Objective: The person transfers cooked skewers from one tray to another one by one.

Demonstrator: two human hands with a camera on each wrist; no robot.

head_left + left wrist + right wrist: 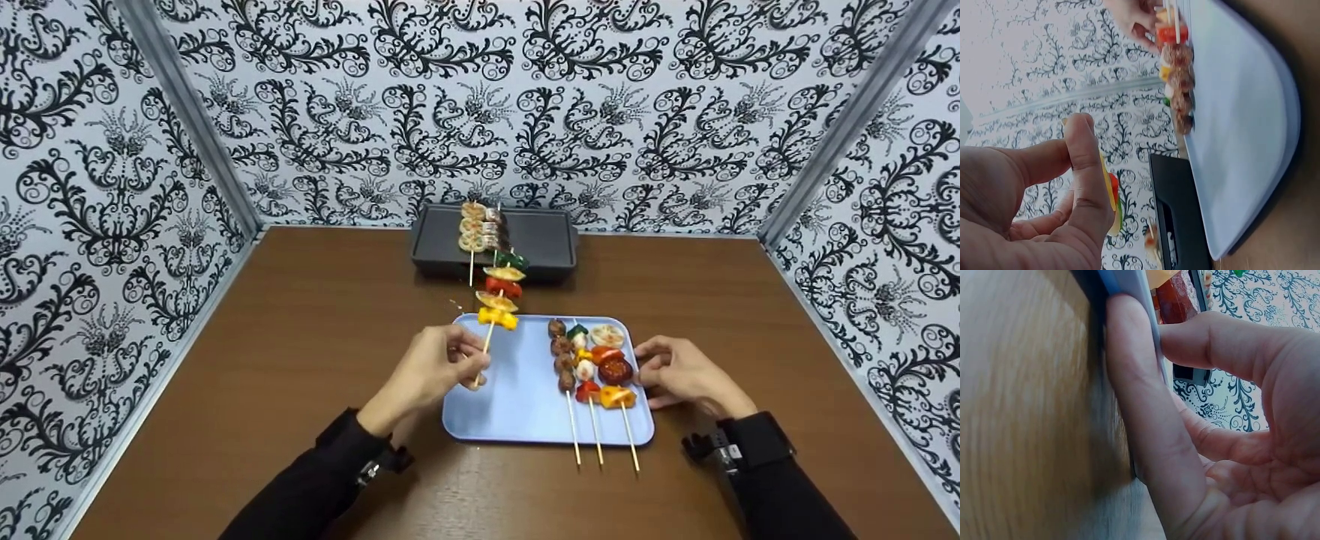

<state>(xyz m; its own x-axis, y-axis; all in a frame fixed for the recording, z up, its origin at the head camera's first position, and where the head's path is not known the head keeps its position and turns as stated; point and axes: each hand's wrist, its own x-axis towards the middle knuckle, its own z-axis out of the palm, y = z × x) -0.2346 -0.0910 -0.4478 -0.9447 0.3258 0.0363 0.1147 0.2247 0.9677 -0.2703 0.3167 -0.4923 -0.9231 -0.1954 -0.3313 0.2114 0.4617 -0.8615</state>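
Observation:
My left hand (439,365) pinches the bare lower stick of a vegetable skewer (498,300), which tilts up and away over the left part of a light blue tray (510,420). Yellow, red and green pieces with pale slices are threaded on it; the left wrist view hides most of it behind the fingers. On the tray's right half lie a meatball skewer (562,356) and two mixed vegetable skewers, their sticks jutting past the front rim. My right hand (686,375) grips the tray's right edge, thumb (1196,343) at the rim and a finger (1145,394) along the outer side.
Behind the tray, a dark grill plate (540,232) stands near the back wall with skewers of round slices (472,225) and darker pieces on its left half. The brown table (300,315) is enclosed by patterned walls (480,105) at the back and sides.

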